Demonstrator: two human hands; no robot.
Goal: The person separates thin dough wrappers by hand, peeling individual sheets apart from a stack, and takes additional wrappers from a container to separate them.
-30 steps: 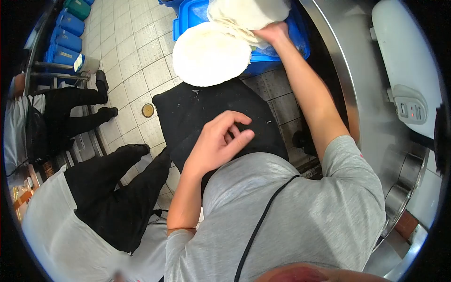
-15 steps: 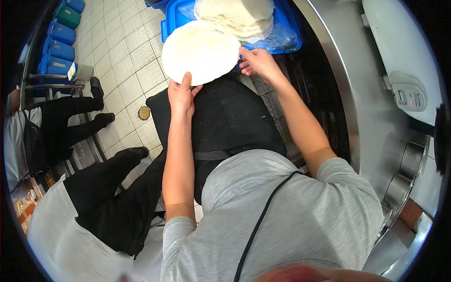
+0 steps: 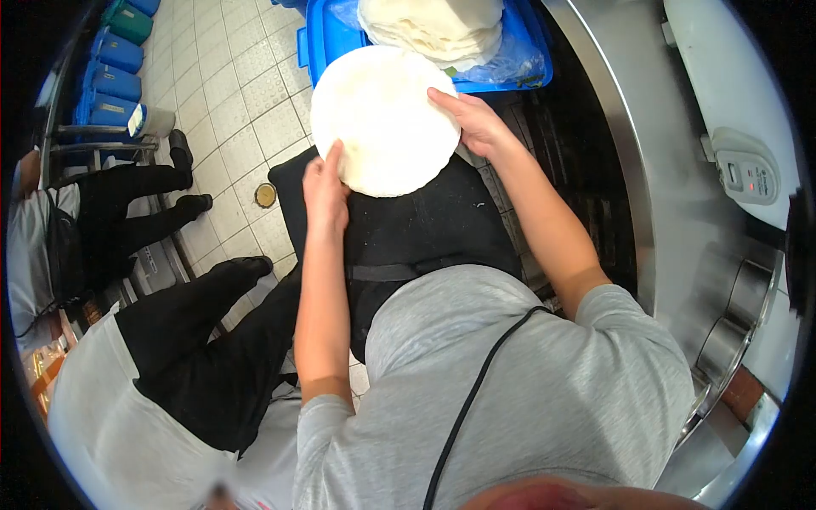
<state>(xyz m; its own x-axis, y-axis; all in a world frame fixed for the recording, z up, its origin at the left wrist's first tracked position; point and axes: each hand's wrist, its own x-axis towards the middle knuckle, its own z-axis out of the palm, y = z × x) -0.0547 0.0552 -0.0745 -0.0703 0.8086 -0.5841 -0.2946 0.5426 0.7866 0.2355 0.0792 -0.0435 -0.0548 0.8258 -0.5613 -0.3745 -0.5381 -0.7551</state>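
Observation:
A round, pale flatbread [image 3: 387, 123] is held flat above the black apron over my lap. My left hand [image 3: 326, 189] grips its lower left edge, thumb on top and fingers underneath. On the right edge, my right hand [image 3: 472, 123] pinches it the same way, thumb on top. Just beyond lies a stack of similar flatbreads [image 3: 433, 30] on a blue lid or tray [image 3: 319, 42], with clear plastic film [image 3: 518, 64] beside it. The undersides of my fingers are partly hidden by the bread.
To the right runs a steel counter edge [image 3: 625, 144] with a white appliance [image 3: 722, 102] and metal pans [image 3: 722, 340]. Two other people stand at left in black trousers [image 3: 195, 365]. Blue bins [image 3: 115, 81] line the far left; a floor drain [image 3: 265, 195] sits in the tiles.
The flatbread has come slightly toward me and to the right, away from the stack. My right hand now has its thumb over the bread's edge, where before it was at the rim.

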